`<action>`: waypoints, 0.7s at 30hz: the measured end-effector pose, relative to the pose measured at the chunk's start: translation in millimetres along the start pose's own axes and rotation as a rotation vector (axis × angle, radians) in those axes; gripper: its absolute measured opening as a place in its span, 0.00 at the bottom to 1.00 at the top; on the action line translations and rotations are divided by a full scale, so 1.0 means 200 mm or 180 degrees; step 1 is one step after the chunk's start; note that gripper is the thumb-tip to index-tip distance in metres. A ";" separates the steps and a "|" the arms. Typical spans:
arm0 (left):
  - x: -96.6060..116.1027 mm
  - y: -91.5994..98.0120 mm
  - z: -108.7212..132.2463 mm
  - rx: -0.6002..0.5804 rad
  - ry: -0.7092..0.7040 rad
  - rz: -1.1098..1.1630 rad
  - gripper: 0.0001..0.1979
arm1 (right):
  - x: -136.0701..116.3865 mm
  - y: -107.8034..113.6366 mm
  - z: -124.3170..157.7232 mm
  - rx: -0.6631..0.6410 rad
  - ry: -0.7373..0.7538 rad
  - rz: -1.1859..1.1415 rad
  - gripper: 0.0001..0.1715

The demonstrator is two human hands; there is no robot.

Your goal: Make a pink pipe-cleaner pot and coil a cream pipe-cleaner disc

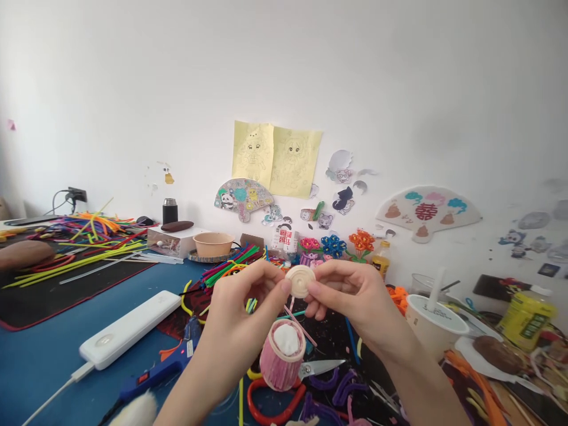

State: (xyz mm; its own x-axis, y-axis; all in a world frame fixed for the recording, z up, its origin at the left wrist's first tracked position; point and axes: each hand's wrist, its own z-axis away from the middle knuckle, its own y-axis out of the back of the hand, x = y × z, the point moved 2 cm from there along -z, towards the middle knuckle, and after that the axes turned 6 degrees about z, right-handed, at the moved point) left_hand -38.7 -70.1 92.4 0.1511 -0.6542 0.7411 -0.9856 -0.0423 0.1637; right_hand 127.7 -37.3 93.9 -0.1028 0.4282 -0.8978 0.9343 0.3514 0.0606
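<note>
Left hand and right hand both in closed grip on cream coiled disc (fingertips pinching), pink wrapped cup just near, scissors on tabletop

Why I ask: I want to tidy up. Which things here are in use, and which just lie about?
In use: cream coiled disc, pinched between left hand and right hand; probably the pink wrapped cup below it.
Lying about: scissors, blue glue gun, white power strip, drink cup with straw, beige bowl.

Your one camera (worn on your head) faces forward and slightly down, close over the worktop, with the yellow drawings dead ahead, above centre.
</note>
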 end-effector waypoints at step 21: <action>-0.12 -0.27 -0.49 -0.0936 -0.0336 0.0828 0.10 | 0.03 0.29 -0.11 0.1433 0.0274 0.0007 0.14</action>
State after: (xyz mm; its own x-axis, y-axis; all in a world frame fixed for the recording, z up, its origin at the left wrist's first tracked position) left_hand 19.0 21.8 129.9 -0.1242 -0.6893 0.7138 -0.9239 0.3427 0.1702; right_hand 173.3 4.9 101.1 -0.1108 0.5028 -0.8573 0.9879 -0.0383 -0.1502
